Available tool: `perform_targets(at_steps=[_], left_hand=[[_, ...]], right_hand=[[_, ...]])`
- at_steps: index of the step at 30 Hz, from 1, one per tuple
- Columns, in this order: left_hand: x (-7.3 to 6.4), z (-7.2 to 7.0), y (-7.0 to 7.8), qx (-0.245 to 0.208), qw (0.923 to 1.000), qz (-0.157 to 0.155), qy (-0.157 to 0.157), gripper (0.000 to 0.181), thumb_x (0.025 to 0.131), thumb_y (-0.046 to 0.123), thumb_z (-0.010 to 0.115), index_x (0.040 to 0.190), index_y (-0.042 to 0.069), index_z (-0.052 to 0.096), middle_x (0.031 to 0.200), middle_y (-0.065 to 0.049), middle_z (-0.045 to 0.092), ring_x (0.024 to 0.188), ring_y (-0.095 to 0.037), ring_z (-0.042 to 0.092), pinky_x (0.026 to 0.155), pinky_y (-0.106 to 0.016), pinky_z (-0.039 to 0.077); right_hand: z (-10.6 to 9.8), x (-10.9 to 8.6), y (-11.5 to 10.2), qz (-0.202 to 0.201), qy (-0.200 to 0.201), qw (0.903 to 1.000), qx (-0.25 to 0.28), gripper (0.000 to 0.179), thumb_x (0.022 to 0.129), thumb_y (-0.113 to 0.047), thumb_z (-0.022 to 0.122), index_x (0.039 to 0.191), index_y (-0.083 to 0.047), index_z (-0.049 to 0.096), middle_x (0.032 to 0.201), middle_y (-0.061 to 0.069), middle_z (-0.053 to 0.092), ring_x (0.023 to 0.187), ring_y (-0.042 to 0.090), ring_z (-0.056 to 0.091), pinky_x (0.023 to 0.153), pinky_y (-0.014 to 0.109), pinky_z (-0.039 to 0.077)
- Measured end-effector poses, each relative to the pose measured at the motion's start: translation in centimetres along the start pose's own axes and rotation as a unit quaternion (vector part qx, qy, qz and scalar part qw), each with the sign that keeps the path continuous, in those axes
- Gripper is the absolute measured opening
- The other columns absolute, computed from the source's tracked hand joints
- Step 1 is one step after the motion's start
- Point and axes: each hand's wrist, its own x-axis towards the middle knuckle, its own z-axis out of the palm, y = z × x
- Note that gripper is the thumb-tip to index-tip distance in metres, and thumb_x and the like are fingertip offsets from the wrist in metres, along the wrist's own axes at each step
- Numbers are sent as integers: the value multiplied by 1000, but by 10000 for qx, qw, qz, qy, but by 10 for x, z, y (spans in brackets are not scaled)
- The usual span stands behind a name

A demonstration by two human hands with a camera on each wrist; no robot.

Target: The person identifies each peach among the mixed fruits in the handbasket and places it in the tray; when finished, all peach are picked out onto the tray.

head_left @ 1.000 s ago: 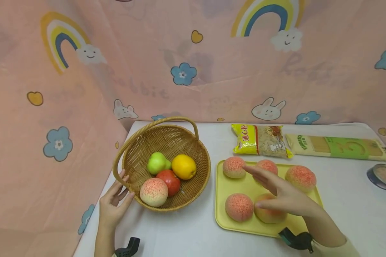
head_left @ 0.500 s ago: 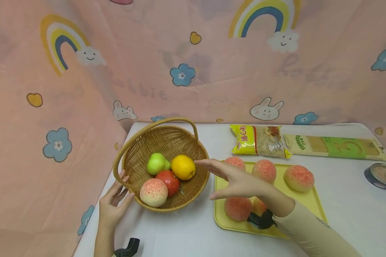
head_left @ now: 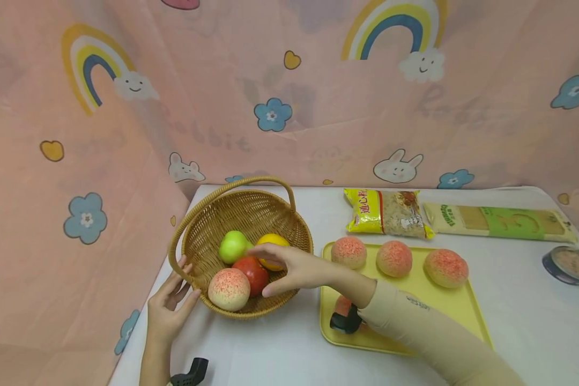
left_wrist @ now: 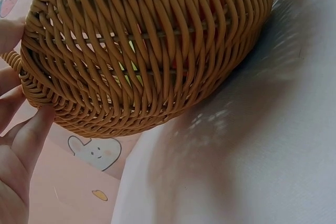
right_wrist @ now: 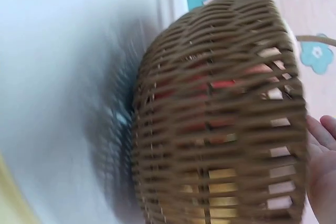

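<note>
My left hand [head_left: 168, 311] grips the left rim of a wicker basket [head_left: 265, 206] at the foot of its handle; the left wrist view has the thumb and fingers on the woven edge [left_wrist: 39, 85]. In the basket lie a green pear [head_left: 232, 246], a red apple [head_left: 251, 273], a yellow round fruit [head_left: 275, 239] and a pale peach [head_left: 229, 289] with pink speckles. Over the basket's right side reaches my right hand [head_left: 296, 267], fingers extended and thumb apart, holding nothing. It partly covers the yellow fruit and the apple in the head view.
Right of the basket is a yellow tray [head_left: 458, 305] with several pink peaches [head_left: 394, 259], some behind my right arm. Behind it lie a yellow pasta bag [head_left: 391, 213] and a long noodle pack [head_left: 502, 221]. A round tin [head_left: 570, 265] sits far right.
My right hand has moved left from over the peaches on the tray to over the basket. My left hand keeps its place on the basket.
</note>
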Motion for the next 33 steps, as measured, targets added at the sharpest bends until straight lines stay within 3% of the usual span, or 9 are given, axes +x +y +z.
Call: perform_targets(at_steps=[3,8,14,21,27,33], left_hand=[[0,0,0,-11,10000,-94,13,51,70,-29,61,119,-22,51,139,-37,38,129,-12,49,93,-21,49],[0,0,0,-94,9998,-174,41,50,70,-28,60,119,-22,51,139,-38,37,129,-12,49,91,-21,50],[-1,-1,0,-87,9998,-188,54,50,70,-28,60,119,-21,52,139,-38,36,130,-12,48,91,-20,50],[-1,-1,0,-50,9996,-256,45,51,71,-28,60,120,-21,51,140,-36,37,130,-12,48,92,-20,50],[-1,-1,0,-52,9997,-251,44,50,71,-28,60,120,-22,51,140,-37,36,129,-12,49,91,-20,50],[0,-1,0,-26,9998,-202,1,51,70,-28,61,120,-22,51,139,-37,36,129,-12,49,91,-20,50]], right_hand=[[6,11,-1,91,-156,9998,7,76,84,-20,72,145,-5,30,150,11,36,140,24,33,116,32,32],[14,27,-8,288,-176,9980,-533,74,83,-24,73,144,-9,35,148,7,41,137,21,38,115,33,33],[22,41,-6,506,-276,9961,-669,69,86,-25,70,143,-5,37,147,9,42,134,20,42,113,25,35],[28,49,-1,830,-353,9897,-1114,67,87,-31,68,142,-8,39,140,4,49,122,9,48,106,21,39],[27,54,-2,886,-503,9865,-1284,65,86,-32,68,141,-10,42,136,4,53,117,8,50,104,20,41],[27,55,0,805,-454,9871,-1309,60,82,-31,73,135,-12,49,124,-1,59,104,4,52,93,17,44]])
